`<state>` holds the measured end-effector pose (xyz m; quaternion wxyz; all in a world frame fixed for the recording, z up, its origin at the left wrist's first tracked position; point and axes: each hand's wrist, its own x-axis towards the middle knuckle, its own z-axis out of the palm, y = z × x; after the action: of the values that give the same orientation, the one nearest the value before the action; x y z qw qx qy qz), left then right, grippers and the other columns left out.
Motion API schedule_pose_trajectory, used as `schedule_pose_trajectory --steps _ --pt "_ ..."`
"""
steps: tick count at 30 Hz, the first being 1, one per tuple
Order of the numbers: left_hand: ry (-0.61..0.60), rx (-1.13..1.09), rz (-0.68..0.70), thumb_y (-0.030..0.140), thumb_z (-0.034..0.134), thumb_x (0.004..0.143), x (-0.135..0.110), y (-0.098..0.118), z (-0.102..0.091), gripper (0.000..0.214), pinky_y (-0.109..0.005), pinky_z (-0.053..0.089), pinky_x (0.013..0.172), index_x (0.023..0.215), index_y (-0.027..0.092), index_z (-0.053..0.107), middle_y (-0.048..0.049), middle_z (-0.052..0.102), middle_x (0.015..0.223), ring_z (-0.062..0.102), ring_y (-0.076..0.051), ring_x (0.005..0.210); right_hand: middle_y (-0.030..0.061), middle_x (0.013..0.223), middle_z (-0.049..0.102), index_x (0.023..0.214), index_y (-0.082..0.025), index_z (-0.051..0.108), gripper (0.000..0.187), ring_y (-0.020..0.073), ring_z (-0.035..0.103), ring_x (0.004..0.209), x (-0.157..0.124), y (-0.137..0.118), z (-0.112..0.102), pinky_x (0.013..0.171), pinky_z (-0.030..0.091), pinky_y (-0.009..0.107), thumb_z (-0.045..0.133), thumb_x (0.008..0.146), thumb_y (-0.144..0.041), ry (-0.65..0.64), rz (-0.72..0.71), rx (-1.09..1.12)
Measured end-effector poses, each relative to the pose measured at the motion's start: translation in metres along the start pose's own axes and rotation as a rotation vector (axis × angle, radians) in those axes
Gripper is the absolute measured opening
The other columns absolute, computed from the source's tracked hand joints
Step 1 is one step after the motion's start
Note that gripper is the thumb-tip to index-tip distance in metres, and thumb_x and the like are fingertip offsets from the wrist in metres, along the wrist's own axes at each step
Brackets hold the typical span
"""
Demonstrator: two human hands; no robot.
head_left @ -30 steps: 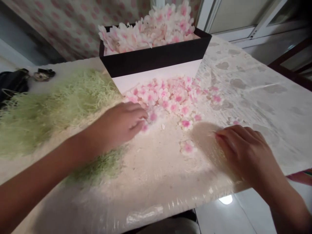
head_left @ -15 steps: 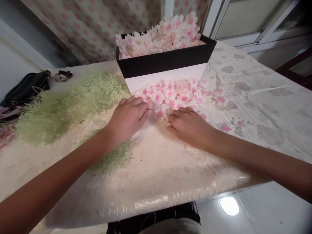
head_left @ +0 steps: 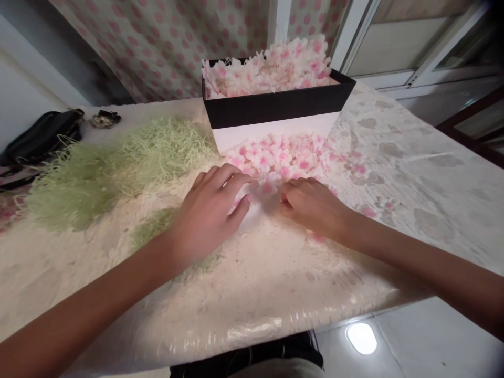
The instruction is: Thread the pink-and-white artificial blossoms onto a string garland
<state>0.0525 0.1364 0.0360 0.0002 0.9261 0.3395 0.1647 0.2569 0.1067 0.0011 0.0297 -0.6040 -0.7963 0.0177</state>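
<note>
My left hand [head_left: 214, 207] hovers low by the near left edge of a heap of pink and white artificial flowers [head_left: 281, 157]. Its fingers reach forward, thumb apart, with nothing visible in them. Curled into a loose fist, my right hand [head_left: 313, 205] rests at the heap's near right side; its fingertips are hidden, so what it holds, if anything, does not show. Behind the heap stands a white box with a black rim [head_left: 279, 107], filled with more blossoms [head_left: 271, 68].
Green shredded paper grass [head_left: 157, 152] lies in a large mound on the left, with a smaller tuft [head_left: 151, 228] beside my left forearm. A black bag [head_left: 45, 134] sits at the far left. Loose flowers [head_left: 370, 211] dot the patterned tablecloth [head_left: 397, 178] on the right.
My left hand has opened, its thumb and fingers spreading apart. My right hand has curled tighter near the same place. The view has shifted slightly.
</note>
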Motion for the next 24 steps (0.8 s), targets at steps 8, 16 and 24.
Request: schedule_pose_trajectory --steps 8,16,24 --pt "-0.002 -0.191 0.025 0.014 0.049 0.093 -0.010 0.009 -0.008 0.023 -0.040 0.045 0.092 0.113 0.011 0.059 -0.0105 0.059 0.107 0.057 -0.025 0.103 0.0135 0.075 0.065 0.064 -0.016 0.054 0.013 0.0275 0.063 0.074 0.005 -0.004 -0.001 0.063 0.041 0.034 0.050 0.072 -0.007 0.002 0.015 0.119" --pt "-0.014 -0.314 0.011 0.013 0.048 0.093 -0.023 0.012 -0.017 0.024 -0.038 0.043 0.094 0.116 0.012 0.057 -0.0093 0.058 0.112 0.055 -0.022 0.107 0.0018 0.075 0.063 0.094 -0.018 0.050 0.018 0.0154 0.062 0.065 -0.012 0.001 0.003 0.059 0.047 0.025 0.049 0.080 -0.007 0.153 -0.038 0.371" --pt "-0.126 -0.714 -0.094 0.012 0.051 0.092 -0.022 0.031 -0.020 0.012 -0.027 0.043 0.079 0.086 0.016 0.061 0.0010 0.061 0.084 0.057 -0.013 0.082 0.0008 0.082 0.068 0.083 -0.029 0.053 0.026 0.0188 0.063 0.080 -0.057 -0.007 -0.021 0.068 0.050 0.034 0.050 0.084 -0.002 0.492 -0.292 0.421"
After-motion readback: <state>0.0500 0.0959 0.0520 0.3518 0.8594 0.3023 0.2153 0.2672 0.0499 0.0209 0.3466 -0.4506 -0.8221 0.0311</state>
